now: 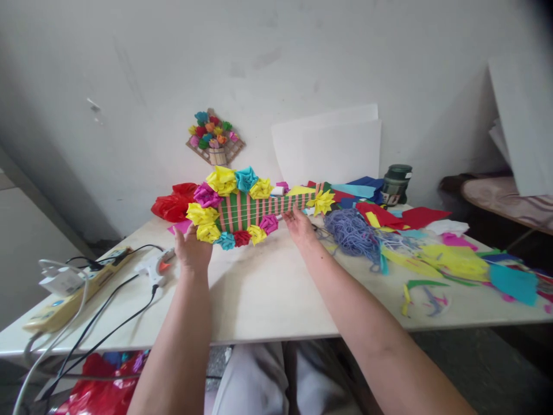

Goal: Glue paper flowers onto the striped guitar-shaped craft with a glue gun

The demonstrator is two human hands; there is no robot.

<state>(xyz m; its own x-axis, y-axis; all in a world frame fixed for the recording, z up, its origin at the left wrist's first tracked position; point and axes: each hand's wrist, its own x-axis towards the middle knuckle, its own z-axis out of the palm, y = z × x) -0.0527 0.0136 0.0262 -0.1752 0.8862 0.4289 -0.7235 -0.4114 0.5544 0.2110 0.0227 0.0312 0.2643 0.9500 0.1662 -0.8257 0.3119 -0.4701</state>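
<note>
Woven flower craft [254,210] held up between left hand [193,249] and right hand [299,225].

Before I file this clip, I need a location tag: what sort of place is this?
Probably a home or small workshop craft table. Cut coloured paper scraps, a tangle of purple yarn and a glue gun lie on it, and both hands hold a woven, paper-flowered piece.

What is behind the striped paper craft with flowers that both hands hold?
Behind the striped craft lie a red plastic bag and coloured paper sheets. The left hand and right hand hold it. The table directly behind it is covered.
</note>
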